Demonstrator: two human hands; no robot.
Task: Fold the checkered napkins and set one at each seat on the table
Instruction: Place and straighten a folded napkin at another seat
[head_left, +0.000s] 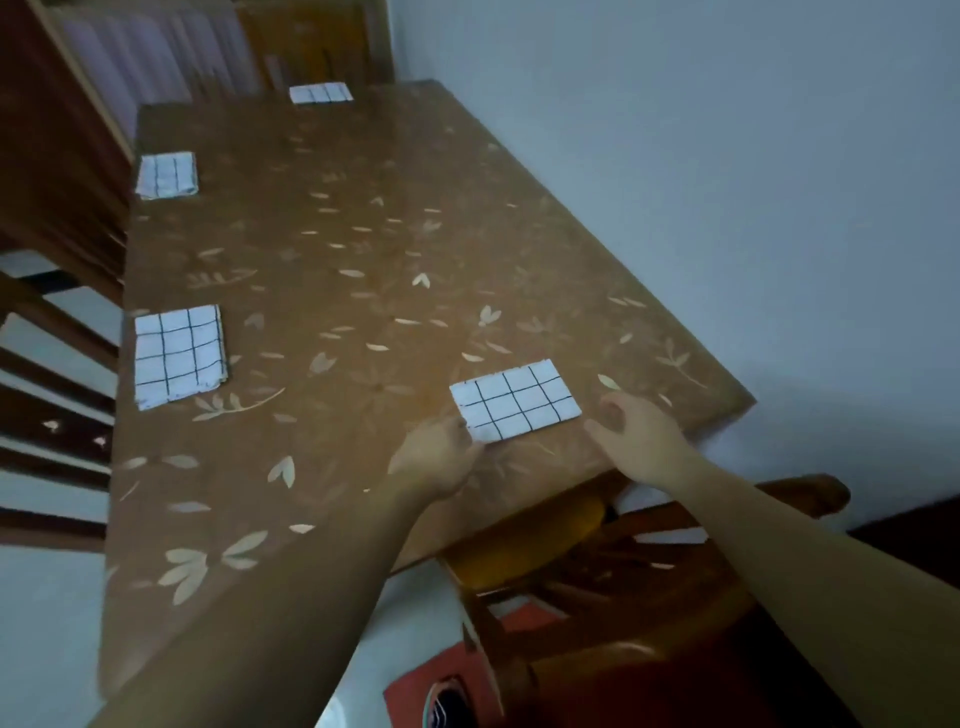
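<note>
Our left hand (441, 457) pinches corner of folded napkin (517, 402) lying flat at table (363, 234) edge, by chair (597, 566); our right hand (636, 434) hovers just beside it, loosely curled, empty.

I have both forearms stretched forward. My left hand (436, 460) is knuckles-up with fingertips bent down, grip unclear. My right hand (636, 434) hovers loosely curled, holding nothing.

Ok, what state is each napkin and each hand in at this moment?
near napkin: folded, flat, near end.
left-front napkin: folded, flat, left edge.
left-rear napkin: folded, flat, left edge.
far napkin: folded, flat, far end.
left hand: pinching near napkin's corner.
right hand: loosely curled, empty, beside near napkin.
</note>
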